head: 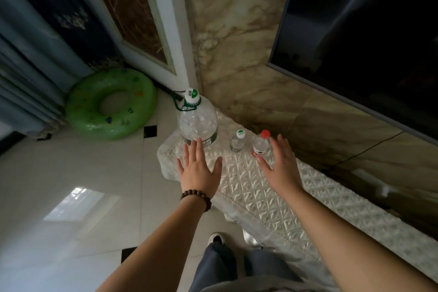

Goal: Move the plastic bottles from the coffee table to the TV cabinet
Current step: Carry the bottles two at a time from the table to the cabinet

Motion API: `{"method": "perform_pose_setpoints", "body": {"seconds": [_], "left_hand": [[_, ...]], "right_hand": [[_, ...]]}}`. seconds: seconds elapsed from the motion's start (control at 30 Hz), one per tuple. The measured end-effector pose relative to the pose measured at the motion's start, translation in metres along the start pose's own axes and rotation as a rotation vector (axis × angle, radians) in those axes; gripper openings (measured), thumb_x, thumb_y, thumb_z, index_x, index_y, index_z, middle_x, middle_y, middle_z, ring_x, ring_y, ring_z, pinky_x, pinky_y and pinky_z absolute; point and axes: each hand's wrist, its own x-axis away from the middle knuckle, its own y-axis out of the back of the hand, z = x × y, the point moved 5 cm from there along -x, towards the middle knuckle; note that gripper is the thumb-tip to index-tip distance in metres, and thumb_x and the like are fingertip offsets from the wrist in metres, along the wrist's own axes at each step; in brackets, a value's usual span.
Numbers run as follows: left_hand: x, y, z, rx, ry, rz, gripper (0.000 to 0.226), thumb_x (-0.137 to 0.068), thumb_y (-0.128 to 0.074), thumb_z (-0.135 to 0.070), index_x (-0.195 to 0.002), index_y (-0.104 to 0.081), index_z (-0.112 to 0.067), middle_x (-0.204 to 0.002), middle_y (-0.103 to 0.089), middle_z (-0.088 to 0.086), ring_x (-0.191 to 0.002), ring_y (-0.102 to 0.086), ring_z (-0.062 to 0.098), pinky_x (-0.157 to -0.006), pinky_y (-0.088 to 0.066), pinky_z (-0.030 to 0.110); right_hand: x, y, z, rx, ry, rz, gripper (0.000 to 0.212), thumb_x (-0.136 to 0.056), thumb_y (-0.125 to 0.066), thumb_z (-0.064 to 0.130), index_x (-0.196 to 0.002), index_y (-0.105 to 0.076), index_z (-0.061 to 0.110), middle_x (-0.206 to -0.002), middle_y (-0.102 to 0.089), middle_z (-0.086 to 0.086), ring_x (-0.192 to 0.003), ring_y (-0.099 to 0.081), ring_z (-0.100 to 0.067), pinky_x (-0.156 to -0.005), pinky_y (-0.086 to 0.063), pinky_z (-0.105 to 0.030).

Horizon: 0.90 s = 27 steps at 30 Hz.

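Item 1: large clear jug (198, 123) with green-and-white cap and green carry loop, upright at the far left end of the TV cabinet (296, 199), on its quilted white cover.
Item 2: small bottle with green-and-white cap (237, 142), upright, at 3 o'clock of the jug, apart from it.
Item 3: small bottle with red cap (260, 144) and red label, upright, just at 3 o'clock of item 2.
Item 4: left hand (198, 168), fingers spread and straight, holding nothing, at 6 o'clock of the jug; fingertips overlap the jug's base in view, contact cannot be told. Dark bead bracelet (197, 198) on the wrist.
Item 5: right hand (280, 163), fingers straight, empty, just at 4 o'clock of the red-capped bottle.
Item 6: green swim ring (111, 103) on the tiled floor, at 9 o'clock of the jug.
Item 7: dark television screen (369, 31) at 1 o'clock, on the marble wall.
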Motion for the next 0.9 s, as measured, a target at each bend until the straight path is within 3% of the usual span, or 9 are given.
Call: {"method": "perform_pose_setpoints", "body": {"seconds": [0.27,0.47,0.7,0.9], "left_hand": [[0.057,0.023,0.040,0.008,0.208,-0.125,0.077,-0.092,-0.030,-0.061,-0.153,-0.002,-0.023,-0.161,-0.001,-0.003,-0.148,0.008,0.016,-0.119,0.002,0.046],[0.135,0.000,0.053,0.016,0.416,-0.229,0.077,-0.092,-0.028,-0.064,-0.153,0.000,-0.026,-0.161,0.000,-0.003,-0.147,0.007,0.016,-0.119,0.001,0.048],[0.284,-0.025,0.047,-0.015,0.667,-0.358,0.075,-0.093,-0.030,-0.060,-0.153,-0.001,-0.024,-0.161,0.000,-0.001,-0.148,0.007,0.018,-0.118,0.004,0.045],[0.426,-0.031,0.046,0.011,0.928,-0.414,0.074,-0.094,-0.032,-0.057,-0.153,-0.004,-0.022,-0.161,-0.003,0.001,-0.148,0.005,0.019,-0.118,0.001,0.048]], "right_hand": [[0.020,-0.013,0.047,0.033,0.215,0.137,0.066,-0.095,-0.050,0.042,-0.150,-0.023,0.019,-0.162,-0.009,-0.003,-0.149,-0.001,-0.019,-0.121,-0.012,-0.041],[0.056,-0.020,0.036,0.053,0.421,0.266,0.066,-0.094,-0.049,0.045,-0.150,-0.024,0.019,-0.162,-0.008,-0.004,-0.149,-0.001,-0.020,-0.120,-0.013,-0.044],[0.134,-0.017,-0.010,0.055,0.590,0.404,0.064,-0.094,-0.050,0.043,-0.149,-0.028,0.018,-0.161,-0.014,-0.008,-0.149,-0.007,-0.024,-0.119,-0.015,-0.046],[0.234,-0.028,0.004,0.073,0.782,0.615,0.066,-0.094,-0.048,0.046,-0.151,-0.022,0.021,-0.162,-0.008,-0.003,-0.149,0.000,-0.018,-0.121,-0.006,-0.040]]}}
